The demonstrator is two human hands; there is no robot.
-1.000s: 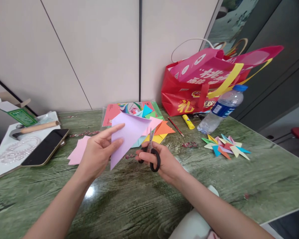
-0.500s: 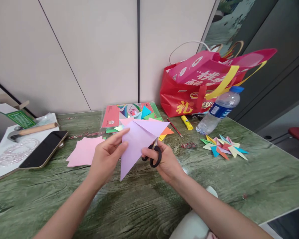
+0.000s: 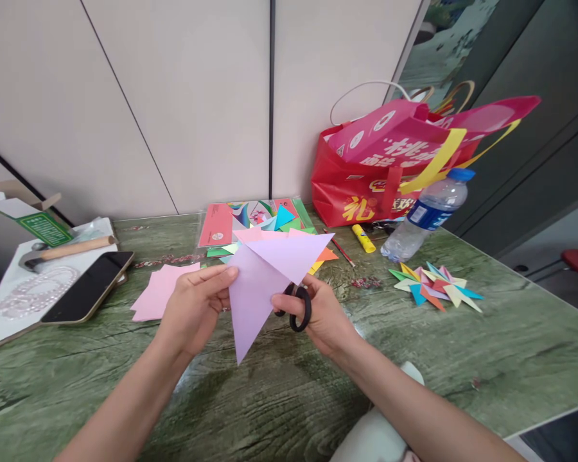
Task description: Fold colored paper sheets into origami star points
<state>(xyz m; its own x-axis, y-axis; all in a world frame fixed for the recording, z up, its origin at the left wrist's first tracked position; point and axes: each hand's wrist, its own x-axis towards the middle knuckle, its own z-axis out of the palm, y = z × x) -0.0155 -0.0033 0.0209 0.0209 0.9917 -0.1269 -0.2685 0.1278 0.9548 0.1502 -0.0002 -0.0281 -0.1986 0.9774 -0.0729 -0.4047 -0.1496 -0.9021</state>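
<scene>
A sheet of lilac paper point(image 3: 260, 285), cut or folded into two pointed parts, is held up above the table. My left hand point(image 3: 195, 308) pinches its left edge between thumb and fingers. In my right hand point(image 3: 325, 314) is a pair of scissors with black handles point(image 3: 300, 309); the blades are hidden behind the paper. My right thumb lies against the paper's lower right edge. To the left of my left hand lies a stack of pink paper squares point(image 3: 157, 295). Behind the lilac sheet, coloured paper pieces point(image 3: 284, 218) rest on a paper pack point(image 3: 216, 221).
On the right are a paper pinwheel shape point(image 3: 433, 285), a water bottle point(image 3: 421, 218), a glue stick point(image 3: 363, 239), a pencil point(image 3: 341, 250) and a red bag point(image 3: 337, 179). A phone point(image 3: 89, 289), hammer point(image 3: 72, 251) and green box point(image 3: 43, 224) are at left.
My left hand has shifted its grip slightly lower and left along the paper. The sheet has turned a little, its bottom tip dropping, and the scissors have tilted behind it.
</scene>
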